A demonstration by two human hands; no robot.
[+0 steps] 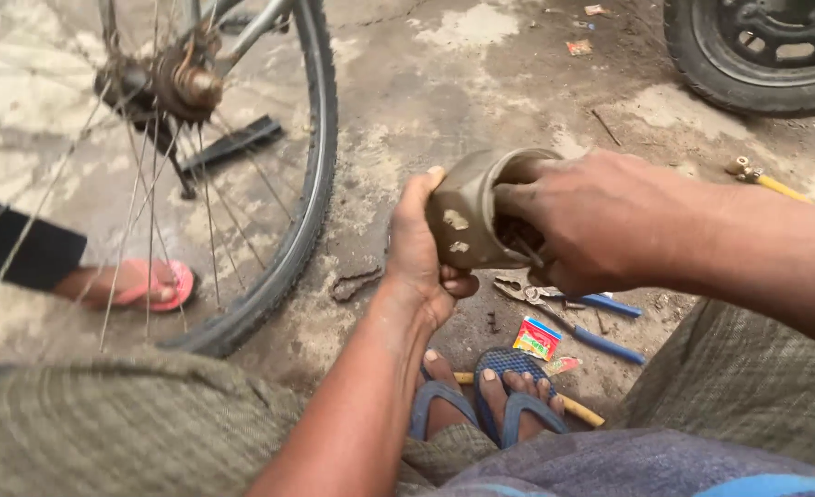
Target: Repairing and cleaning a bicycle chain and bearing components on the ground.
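My left hand grips a dirty, grease-smeared round tin from below, tilted with its mouth to the right. My right hand covers the tin's mouth, its fingers reaching inside; what they touch is hidden. Below the hands, a pair of blue-handled pliers lies on the concrete floor beside a small red and yellow packet.
A bicycle rear wheel with its rusty hub stands at the left; another person's foot in a pink sandal is behind the spokes. A dark tyre sits top right. A yellow-handled tool lies at right. My feet wear blue sandals.
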